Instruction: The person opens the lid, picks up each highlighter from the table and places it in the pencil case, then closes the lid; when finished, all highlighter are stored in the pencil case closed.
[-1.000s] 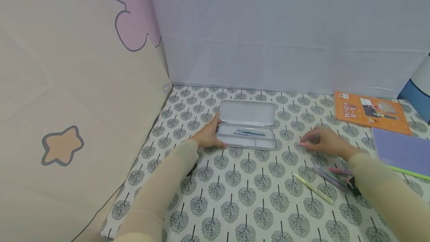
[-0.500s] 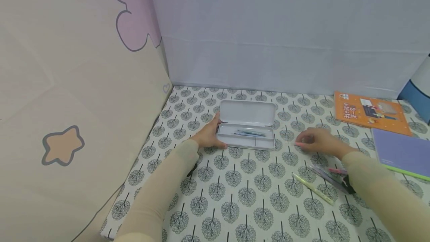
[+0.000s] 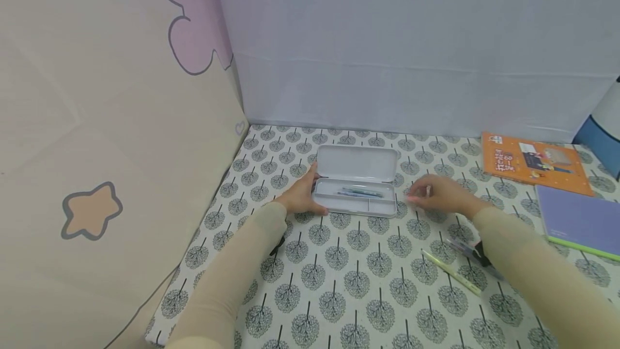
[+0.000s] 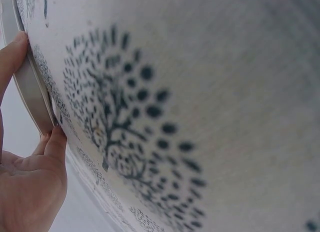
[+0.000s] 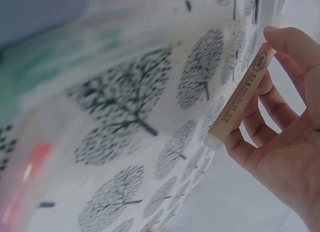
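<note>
An open white pencil case (image 3: 356, 162) lies on the table, its lid folded back. Several slim pens (image 3: 360, 192) lie in its rear compartment; the front compartments show bare white. My left hand (image 3: 301, 196) grips the case's left end, thumb at the front and fingers behind. The left wrist view shows these fingertips against the case's side (image 4: 34, 94). Just right of the case, my right hand (image 3: 443, 194) pinches a salmon-coloured highlighter (image 5: 242, 94) between thumb and fingers. Its lettered barrel shows in the right wrist view, while the hand mostly hides it from the head view.
A yellow pen (image 3: 450, 272) lies near the right forearm, beside some clear-barrelled pens (image 3: 465, 251) partly under the sleeve. An orange book (image 3: 535, 163) and a purple notebook (image 3: 581, 220) lie at the right. Behind the table (image 3: 378, 306) hangs a pale cloth (image 3: 411, 53).
My right hand has moved left with the highlighter, closer to the pencil case. The pink pen near the wrist is now covered by the sleeve. My left hand has stayed put.
</note>
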The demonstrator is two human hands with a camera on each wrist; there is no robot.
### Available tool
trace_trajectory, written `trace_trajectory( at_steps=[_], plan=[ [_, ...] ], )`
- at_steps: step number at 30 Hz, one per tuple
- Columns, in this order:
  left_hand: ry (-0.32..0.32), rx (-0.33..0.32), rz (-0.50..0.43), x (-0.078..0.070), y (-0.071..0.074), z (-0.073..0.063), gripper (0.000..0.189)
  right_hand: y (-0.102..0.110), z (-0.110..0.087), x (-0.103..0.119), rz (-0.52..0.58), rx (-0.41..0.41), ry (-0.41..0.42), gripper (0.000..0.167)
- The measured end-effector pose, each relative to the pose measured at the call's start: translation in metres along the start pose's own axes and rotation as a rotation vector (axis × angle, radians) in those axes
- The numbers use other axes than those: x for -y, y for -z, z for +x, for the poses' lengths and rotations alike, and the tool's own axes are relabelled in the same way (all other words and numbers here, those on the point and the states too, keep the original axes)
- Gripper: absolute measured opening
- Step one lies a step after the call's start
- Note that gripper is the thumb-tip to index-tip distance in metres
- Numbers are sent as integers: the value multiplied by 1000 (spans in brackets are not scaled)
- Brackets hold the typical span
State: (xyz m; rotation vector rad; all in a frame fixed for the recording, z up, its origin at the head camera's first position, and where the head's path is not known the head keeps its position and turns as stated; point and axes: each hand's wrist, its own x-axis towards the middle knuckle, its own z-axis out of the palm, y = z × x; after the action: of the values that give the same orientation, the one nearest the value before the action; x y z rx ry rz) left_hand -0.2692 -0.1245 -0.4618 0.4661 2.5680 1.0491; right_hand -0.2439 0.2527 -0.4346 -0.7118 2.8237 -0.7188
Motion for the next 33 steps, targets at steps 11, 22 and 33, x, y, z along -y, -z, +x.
trace_trajectory(
  at_steps=[11,22,33],
  plan=[
    [0,-2,-1,1,0,1,147,-6,26,28,36,-1,29,15],
    [-1,-2,-32,1,-1,1,148,-18,52,52,81,21,59,18],
    [-23,7,-57,2,-1,2,147,-38,76,70,102,18,87,13]
  ],
)
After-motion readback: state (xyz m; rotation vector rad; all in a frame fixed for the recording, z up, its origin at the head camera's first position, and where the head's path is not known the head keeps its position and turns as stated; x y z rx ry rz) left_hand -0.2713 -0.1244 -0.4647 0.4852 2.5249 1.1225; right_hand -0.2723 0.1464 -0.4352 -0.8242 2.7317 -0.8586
